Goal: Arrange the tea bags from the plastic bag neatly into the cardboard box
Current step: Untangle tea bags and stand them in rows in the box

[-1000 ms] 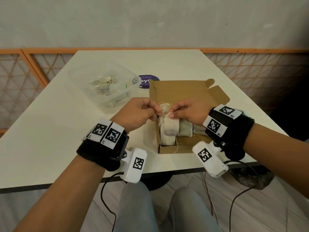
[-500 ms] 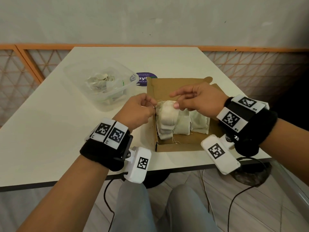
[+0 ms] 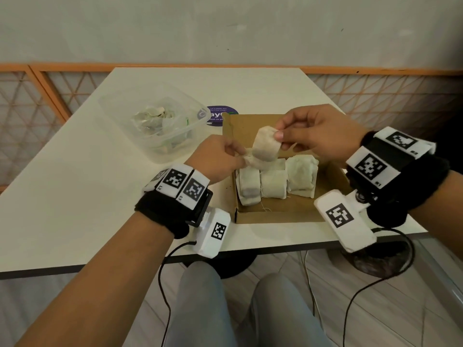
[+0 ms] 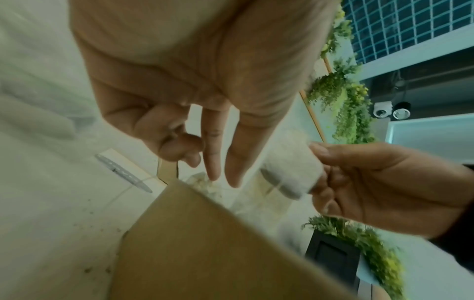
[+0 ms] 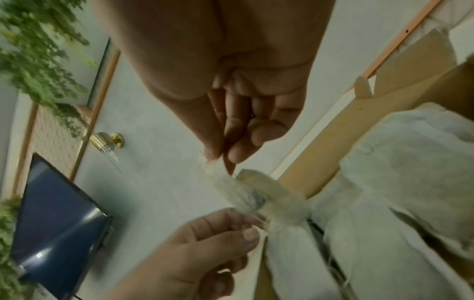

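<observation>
both hands (image 3: 220,156) (image 3: 318,135) pinch one pale fabric tea bag (image 3: 265,147) above the brown cardboard box (image 3: 275,216), probably straightening it for placement.

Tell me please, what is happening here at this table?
A person sits at a white table and packs tea bags into a cardboard box. The right hand pinches the top of one tea bag and holds it above the box, while the left hand pinches its lower end. Three tea bags already stand side by side in the box. More remain in the plastic bag, left of the box.
</observation>
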The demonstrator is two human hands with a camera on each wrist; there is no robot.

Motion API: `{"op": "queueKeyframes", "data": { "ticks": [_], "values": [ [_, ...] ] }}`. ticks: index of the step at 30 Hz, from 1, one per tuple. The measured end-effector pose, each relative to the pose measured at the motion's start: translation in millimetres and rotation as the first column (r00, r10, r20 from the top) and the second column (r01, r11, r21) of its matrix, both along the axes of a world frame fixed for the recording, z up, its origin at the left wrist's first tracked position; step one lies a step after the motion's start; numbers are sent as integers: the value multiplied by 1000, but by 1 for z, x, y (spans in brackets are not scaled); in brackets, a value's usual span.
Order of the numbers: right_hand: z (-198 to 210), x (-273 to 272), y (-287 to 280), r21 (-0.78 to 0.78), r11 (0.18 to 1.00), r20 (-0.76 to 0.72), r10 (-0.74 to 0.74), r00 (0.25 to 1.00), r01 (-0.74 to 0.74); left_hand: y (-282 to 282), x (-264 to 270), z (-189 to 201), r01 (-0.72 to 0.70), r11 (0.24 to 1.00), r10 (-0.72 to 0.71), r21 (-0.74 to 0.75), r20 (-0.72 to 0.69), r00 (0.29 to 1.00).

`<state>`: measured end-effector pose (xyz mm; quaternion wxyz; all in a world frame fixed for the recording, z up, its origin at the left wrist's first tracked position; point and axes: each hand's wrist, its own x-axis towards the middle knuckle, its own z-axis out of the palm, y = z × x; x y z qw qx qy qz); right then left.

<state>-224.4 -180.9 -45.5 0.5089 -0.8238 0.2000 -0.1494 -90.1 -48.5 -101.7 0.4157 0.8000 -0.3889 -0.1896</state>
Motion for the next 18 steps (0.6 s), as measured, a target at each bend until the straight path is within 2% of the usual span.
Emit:
{"op": "queueKeyframes", "data": {
  "ticks": [3, 5, 10, 14, 18],
  "values": [
    [0, -5, 3, 101, 994, -31, 53, 998, -49, 5, -1, 1, -61, 997, 52, -55, -141, 989],
    [-6, -6, 7, 151, 985, -87, 101, 991, -87, 12, -4, 1, -57, 995, 43, -76, -174, 984],
    [-15, -3, 12, 220, 969, -117, 140, 983, -112, 31, -12, 4, 132, 978, -174, -158, -285, 943],
    [-10, 1, 14, 240, 963, -84, 147, 986, -123, 30, -10, 1, 296, 943, -327, -150, -267, 906],
    [-3, 6, 12, 217, 971, -49, 116, 992, -103, 21, -10, -2, 242, 958, -275, -157, -249, 929]
  ]
}}
